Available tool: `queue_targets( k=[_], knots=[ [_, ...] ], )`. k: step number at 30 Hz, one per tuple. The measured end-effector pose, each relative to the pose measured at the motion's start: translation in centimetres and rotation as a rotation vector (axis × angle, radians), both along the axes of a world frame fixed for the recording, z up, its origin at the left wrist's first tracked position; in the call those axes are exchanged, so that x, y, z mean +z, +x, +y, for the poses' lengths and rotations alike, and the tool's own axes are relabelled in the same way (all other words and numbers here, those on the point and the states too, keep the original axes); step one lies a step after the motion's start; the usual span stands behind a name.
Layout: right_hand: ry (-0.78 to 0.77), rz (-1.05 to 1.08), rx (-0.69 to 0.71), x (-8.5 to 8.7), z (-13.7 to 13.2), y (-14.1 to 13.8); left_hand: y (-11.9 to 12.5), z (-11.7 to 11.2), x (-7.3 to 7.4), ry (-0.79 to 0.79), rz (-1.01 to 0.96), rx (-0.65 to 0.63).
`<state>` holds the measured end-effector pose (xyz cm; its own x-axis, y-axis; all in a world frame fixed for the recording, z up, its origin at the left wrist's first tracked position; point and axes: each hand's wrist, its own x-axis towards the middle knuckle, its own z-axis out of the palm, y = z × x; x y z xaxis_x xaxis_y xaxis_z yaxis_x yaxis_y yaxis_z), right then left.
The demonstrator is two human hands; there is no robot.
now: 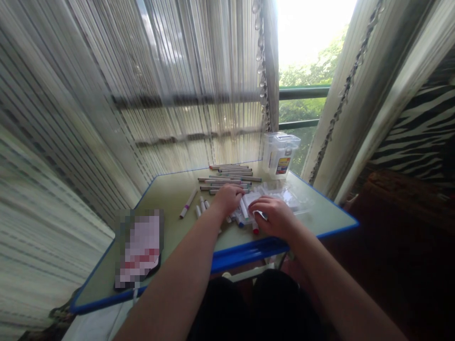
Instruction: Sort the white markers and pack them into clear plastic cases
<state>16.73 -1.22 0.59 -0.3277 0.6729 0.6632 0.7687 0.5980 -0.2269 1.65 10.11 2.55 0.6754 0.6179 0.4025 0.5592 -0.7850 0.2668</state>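
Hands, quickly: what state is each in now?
Left hand: resting on the markers; grip cannot be told.
Right hand: curled over markers; grip cannot be told.

A green bench [170,194] with a blue rim stands against a window hung with sheer striped curtains [142,94]. The left hand [229,198] lies palm down on a loose cluster of markers [239,215] near the bench's middle. The right hand [272,215] rests just beside it with fingers curled. A red-tipped marker [255,230] pokes out beneath the right hand, but whether it is gripped cannot be told. Beyond the hands, more markers lie in a row [231,177]. A single purple-capped marker [187,203] lies apart to the left. A clear plastic container [280,154] stands upright at the far edge. A blurred-out flat object [140,248] lies near the left corner.
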Motion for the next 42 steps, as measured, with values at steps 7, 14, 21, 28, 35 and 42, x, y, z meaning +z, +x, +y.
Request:
queue_targets(
  k=[7, 14, 21, 28, 35, 42],
  knots=[
    [-0.031, -0.005, -0.005, 0.12, 0.04, -0.11, -0.04, 0.1, -0.07, -0.069, -0.1, 0.176],
    [-0.061, 0.017, -0.011, 0.1, 0.08, -0.03, 0.07, 0.22, -0.19, -0.088, -0.16, 0.172],
    [-0.099, 0.071, 0.036, -0.03, 0.26, 0.02, 0.07, 0.42, -0.2, -0.115, -0.035, 0.184],
    [-0.121, 0.121, 0.051, -0.08, 0.57, 0.26, 0.14, 0.54, -0.18, -0.143, -0.049, 0.181],
    [-0.082, 0.072, -0.011, -0.21, 0.55, 0.14, 0.01, 0.05, 0.01, -0.106, -0.025, 0.171],
    [-0.118, 0.055, 0.03, 0.15, -0.03, 0.39, -0.13, -0.19, 0.19, -0.144, -0.052, 0.21]
  ],
)
